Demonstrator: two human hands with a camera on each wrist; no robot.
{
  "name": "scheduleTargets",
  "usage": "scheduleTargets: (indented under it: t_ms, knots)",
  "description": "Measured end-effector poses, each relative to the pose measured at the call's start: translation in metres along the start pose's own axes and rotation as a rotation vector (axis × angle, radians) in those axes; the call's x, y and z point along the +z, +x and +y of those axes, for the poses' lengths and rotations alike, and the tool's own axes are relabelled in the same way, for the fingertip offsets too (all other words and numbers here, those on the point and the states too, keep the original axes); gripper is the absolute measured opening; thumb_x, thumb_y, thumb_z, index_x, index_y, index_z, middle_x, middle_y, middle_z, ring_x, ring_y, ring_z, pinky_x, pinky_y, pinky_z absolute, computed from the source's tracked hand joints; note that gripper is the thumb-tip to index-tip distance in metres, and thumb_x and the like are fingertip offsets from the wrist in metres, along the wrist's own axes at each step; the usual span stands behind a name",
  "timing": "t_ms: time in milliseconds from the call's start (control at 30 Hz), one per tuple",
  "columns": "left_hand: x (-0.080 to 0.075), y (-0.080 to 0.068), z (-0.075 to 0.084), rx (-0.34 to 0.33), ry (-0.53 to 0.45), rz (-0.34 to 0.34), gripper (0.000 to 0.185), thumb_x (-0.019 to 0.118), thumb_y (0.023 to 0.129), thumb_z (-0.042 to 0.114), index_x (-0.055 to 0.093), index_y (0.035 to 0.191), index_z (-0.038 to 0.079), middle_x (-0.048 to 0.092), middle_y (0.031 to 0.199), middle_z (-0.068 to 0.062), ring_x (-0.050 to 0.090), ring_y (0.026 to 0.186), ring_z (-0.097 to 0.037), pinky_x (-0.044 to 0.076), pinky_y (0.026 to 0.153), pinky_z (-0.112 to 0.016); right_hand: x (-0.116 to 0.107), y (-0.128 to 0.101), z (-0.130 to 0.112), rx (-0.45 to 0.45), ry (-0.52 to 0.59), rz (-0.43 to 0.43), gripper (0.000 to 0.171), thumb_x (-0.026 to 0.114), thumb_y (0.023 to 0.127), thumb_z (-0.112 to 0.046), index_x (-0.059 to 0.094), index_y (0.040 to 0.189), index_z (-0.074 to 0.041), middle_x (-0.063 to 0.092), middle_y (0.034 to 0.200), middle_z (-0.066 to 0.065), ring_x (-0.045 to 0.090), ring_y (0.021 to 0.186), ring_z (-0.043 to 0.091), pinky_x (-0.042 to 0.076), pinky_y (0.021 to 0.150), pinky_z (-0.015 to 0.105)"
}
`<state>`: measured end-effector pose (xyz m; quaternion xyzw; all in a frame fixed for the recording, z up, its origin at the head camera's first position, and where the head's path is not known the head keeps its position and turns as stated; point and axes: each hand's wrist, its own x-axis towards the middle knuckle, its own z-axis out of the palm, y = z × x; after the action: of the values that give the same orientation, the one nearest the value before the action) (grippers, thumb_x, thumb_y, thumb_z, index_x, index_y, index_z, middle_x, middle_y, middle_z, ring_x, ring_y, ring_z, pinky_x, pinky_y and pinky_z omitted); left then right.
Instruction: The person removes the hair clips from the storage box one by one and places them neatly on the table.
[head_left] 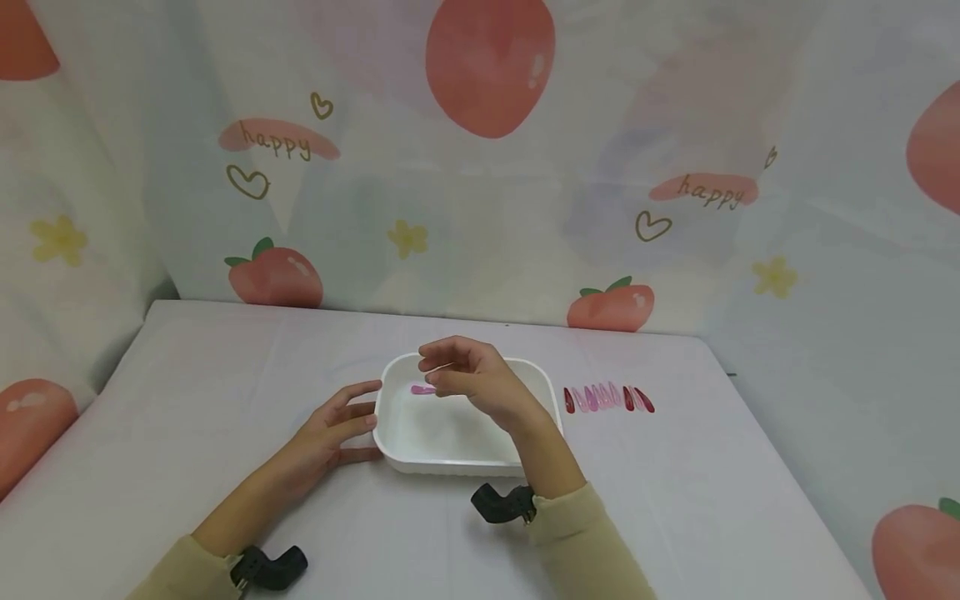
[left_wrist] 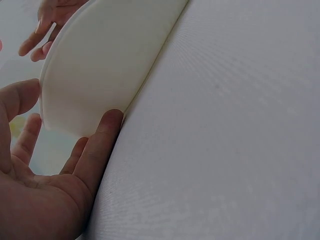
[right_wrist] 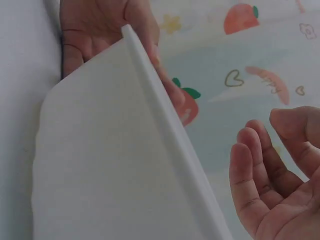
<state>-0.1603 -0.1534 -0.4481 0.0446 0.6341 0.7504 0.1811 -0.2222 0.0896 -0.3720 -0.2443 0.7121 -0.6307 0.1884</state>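
Note:
A white rectangular tray [head_left: 450, 454] with rounded corners sits on the table. Inside it, toward the back left, lies a small pink teardrop-shaped piece, perhaps a hair clip [head_left: 420, 389], its right end near or behind the right hand's outline. My left hand [head_left: 326, 433] rests against the tray's left wall, thumb and fingers spread along the rim and side. Over the tray hovers my right hand [head_left: 480, 379], fingers loosely bent; in the right wrist view its fingertips [right_wrist: 242, 160] stand apart from the thumb with nothing seen between them.
To the tray's right, a row of several slim red, pink and purple clip-like pieces [head_left: 609, 397] lies side by side. A white cloth covers the table [head_left: 420, 542]. Behind it hangs a printed curtain [head_left: 480, 217] with fruit, hearts and flowers.

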Motion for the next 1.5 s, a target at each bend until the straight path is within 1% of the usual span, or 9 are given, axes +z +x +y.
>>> scheduleTargets:
  t_ms: [100,233,367,500,633,867,1033,1300,1500]
  knots:
    - [0.0,-0.001,0.0,0.003,-0.002,-0.007,0.05,0.054,0.093,0.018,0.033,0.138,0.025,0.035,0.139,-0.015,0.046,0.119,-0.036,0.049,0.084,-0.048,0.006,0.001,0.007,0.015,0.001,0.009,0.03,0.064,0.085,-0.009,0.06,0.115,-0.01,0.059,0.112,0.019,0.057,0.101,0.034,0.052,0.081,0.036]
    - [0.001,-0.002,0.0,0.002,0.008,-0.002,0.049,0.054,0.093,0.018,0.034,0.138,0.026,0.035,0.139,-0.016,0.047,0.118,-0.036,0.05,0.084,-0.048,0.011,0.002,0.017,0.035,-0.071,0.024,0.03,0.061,0.085,-0.004,0.06,0.115,-0.007,0.06,0.112,0.017,0.058,0.101,0.032,0.053,0.078,0.033]
    - [0.0,-0.003,0.0,0.0,0.006,-0.001,0.048,0.053,0.094,0.018,0.035,0.137,0.027,0.036,0.139,-0.015,0.047,0.118,-0.036,0.049,0.084,-0.047,0.018,-0.001,0.011,0.021,-0.185,0.031,0.033,0.06,0.084,0.001,0.059,0.117,0.001,0.059,0.115,0.019,0.056,0.105,0.035,0.052,0.079,0.03]
    - [0.0,-0.002,0.0,0.002,0.001,-0.002,0.047,0.053,0.094,0.017,0.035,0.137,0.028,0.036,0.138,-0.015,0.046,0.119,-0.036,0.049,0.084,-0.048,0.023,-0.004,0.0,0.042,-0.255,0.001,0.039,0.058,0.083,0.003,0.055,0.123,0.002,0.055,0.123,0.019,0.053,0.111,0.037,0.048,0.088,0.035]
    - [-0.001,-0.001,0.001,0.004,0.003,-0.002,0.047,0.053,0.094,0.018,0.036,0.136,0.028,0.036,0.139,-0.015,0.046,0.119,-0.036,0.049,0.084,-0.048,0.022,-0.001,0.009,0.081,-0.27,-0.034,0.044,0.054,0.085,0.006,0.049,0.128,0.001,0.051,0.129,0.018,0.051,0.115,0.036,0.044,0.093,0.041]
    - [0.0,-0.001,0.0,0.003,-0.019,-0.007,0.048,0.054,0.093,0.017,0.036,0.136,0.027,0.036,0.138,-0.014,0.046,0.118,-0.035,0.049,0.085,-0.049,0.019,0.004,0.034,0.191,-0.395,-0.049,0.05,0.051,0.083,0.003,0.049,0.132,-0.012,0.054,0.128,0.009,0.053,0.105,0.026,0.046,0.083,0.036]
    - [0.001,-0.001,0.0,-0.002,-0.016,-0.001,0.049,0.054,0.093,0.017,0.036,0.137,0.027,0.036,0.138,-0.014,0.046,0.119,-0.035,0.049,0.084,-0.048,0.019,0.003,0.036,0.208,-0.446,-0.017,0.048,0.055,0.082,0.001,0.053,0.128,-0.014,0.059,0.119,0.007,0.055,0.102,0.024,0.043,0.088,0.039]
    - [0.001,-0.001,0.002,-0.001,-0.014,-0.003,0.051,0.053,0.093,0.015,0.033,0.139,0.025,0.035,0.139,-0.016,0.045,0.119,-0.036,0.049,0.084,-0.048,0.02,0.002,0.036,0.219,-0.5,-0.037,0.037,0.067,0.081,-0.007,0.061,0.117,-0.009,0.064,0.09,0.004,0.058,0.082,0.015,0.047,0.071,0.029]
    - [0.0,-0.001,0.001,0.005,-0.013,-0.006,0.05,0.053,0.094,0.016,0.033,0.139,0.025,0.035,0.138,-0.017,0.046,0.118,-0.036,0.049,0.084,-0.048,0.019,0.004,0.039,0.198,-0.612,-0.008,0.041,0.076,0.074,-0.016,0.063,0.113,-0.015,0.062,0.084,-0.001,0.056,0.076,0.012,0.047,0.067,0.026]
